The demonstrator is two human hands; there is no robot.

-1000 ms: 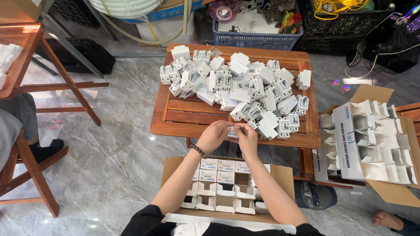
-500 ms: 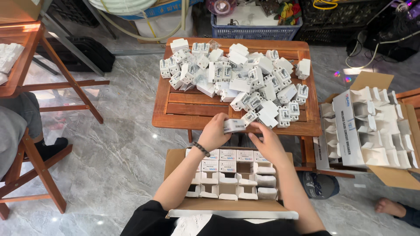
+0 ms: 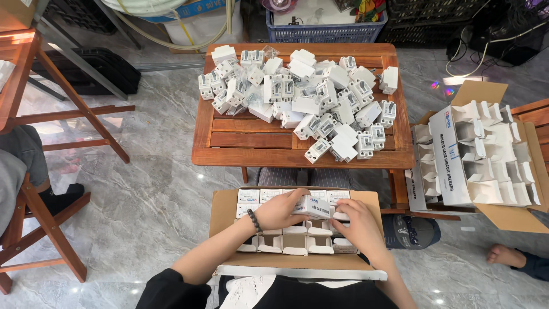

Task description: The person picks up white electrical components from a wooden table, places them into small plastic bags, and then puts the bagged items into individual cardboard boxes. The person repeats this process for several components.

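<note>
Grey marble floor (image 3: 148, 189) fills the scene, seen from above. At far left stands a wooden chair frame (image 3: 40, 217), and part of another person's dark clothing (image 3: 20, 154) shows beside it. Toward the centre, a slatted wooden table (image 3: 251, 140) carries a heap of white plastic breaker units (image 3: 297, 97) spread across its far half, while the near slats lie bare. Below the table's near edge, an open cardboard box (image 3: 226, 214) rests close to my body; rows of small white cartons (image 3: 257, 196) already fill its far side, and open-flapped cartons sit in the near row.

My left hand (image 3: 280, 210), wearing a dark bead bracelet (image 3: 255, 221) at the wrist, reaches over the box with its fingers curled narrowly around the left end of a small white carton (image 3: 313, 207). That carton sits directly between both sets of fingers, just above the packed rows and near the box's middle. My right hand (image 3: 360, 226) meets it from the right, fingertips pressed to its near-right edge and to the cartons beneath.

At far right, a second cardboard box (image 3: 492, 214) holds a stack of empty folded white cartons (image 3: 492, 166). Another person's bare foot (image 3: 506, 254) rests on the floor beside it.
</note>
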